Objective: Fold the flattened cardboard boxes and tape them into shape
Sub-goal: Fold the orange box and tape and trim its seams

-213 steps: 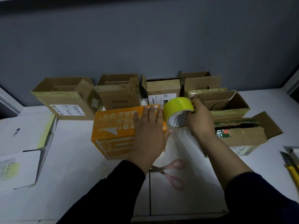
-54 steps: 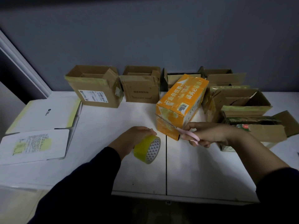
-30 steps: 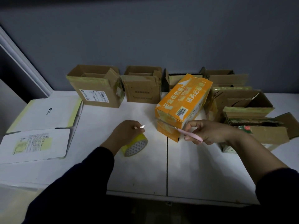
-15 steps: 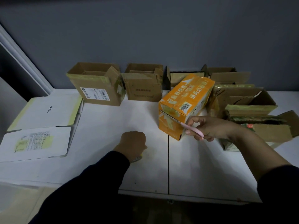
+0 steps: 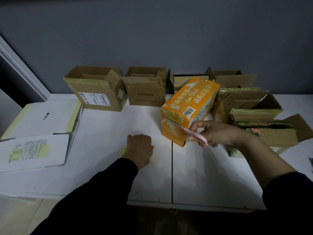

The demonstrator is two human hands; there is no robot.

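An orange printed box (image 5: 189,106) lies on its side on the white table (image 5: 105,133), its near end streaked with yellow tape. My right hand (image 5: 216,134) grips pink-handled scissors (image 5: 197,136), and the blades reach up along that near end. My left hand (image 5: 139,149) is curled knuckles-up on the table left of the box, covering the yellow tape roll (image 5: 123,152). Only a thin sliver of the roll shows beside my wrist.
Open brown cartons (image 5: 96,89) (image 5: 145,89) line the back wall, with more stacked at the right (image 5: 254,107). Two flattened white boxes (image 5: 33,150) lie at the left. A seam (image 5: 171,175) splits the table, and the front edge is close to me.
My left hand has brought the tape roll down onto the table and now covers it. My right hand stays at the orange box's near end with the scissors.
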